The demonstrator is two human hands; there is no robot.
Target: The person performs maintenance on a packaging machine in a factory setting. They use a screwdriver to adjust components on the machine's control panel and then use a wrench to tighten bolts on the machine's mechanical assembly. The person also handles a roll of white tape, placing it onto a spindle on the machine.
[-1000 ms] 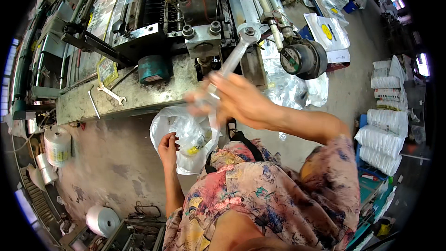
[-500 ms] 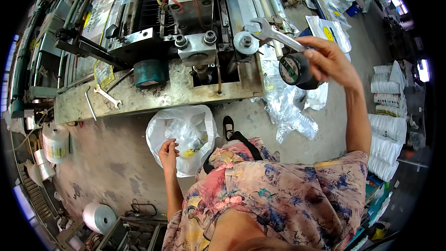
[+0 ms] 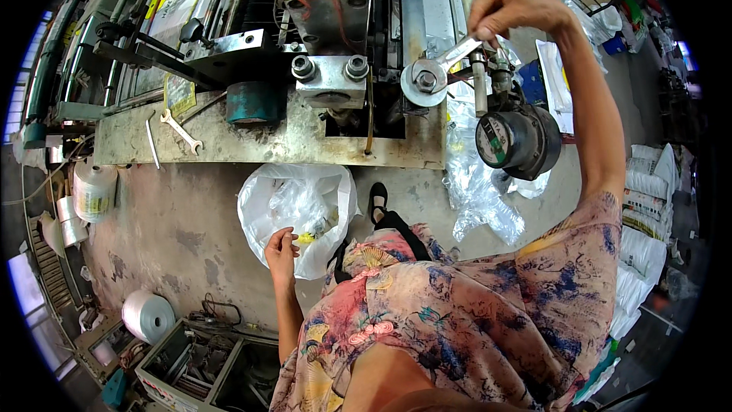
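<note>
My right hand point(image 3: 512, 11) is raised at the upper right, its fingers closed on the end of a silver wrench point(image 3: 458, 53). The wrench's jaw sits at the nut of a bolt, in front of a thick round metal washer point(image 3: 424, 88) at the machine's right corner. Low at centre, over the side of a white plastic bag point(image 3: 255, 212), hangs my left hand point(image 3: 281, 248). Its fingers are loosely bent and hold nothing. Clear crumpled plastic and something yellow lie in the bag. A second wrench point(image 3: 181, 132) and a thin metal rod point(image 3: 153, 144) rest on the machine's ledge.
A round black gauge-like housing point(image 3: 518, 143) juts out below my right forearm. A bolted metal block point(image 3: 331, 85) and a teal cylinder point(image 3: 252, 102) stand on the ledge point(image 3: 290, 149). Plastic film point(image 3: 484, 210) lies on the floor at right. A toolbox point(image 3: 206, 366) sits at lower left.
My right hand has moved up and forward, bringing the wrench's jaw to the nut on the round washer. My left hand has barely moved. The whole view has shifted slightly.
</note>
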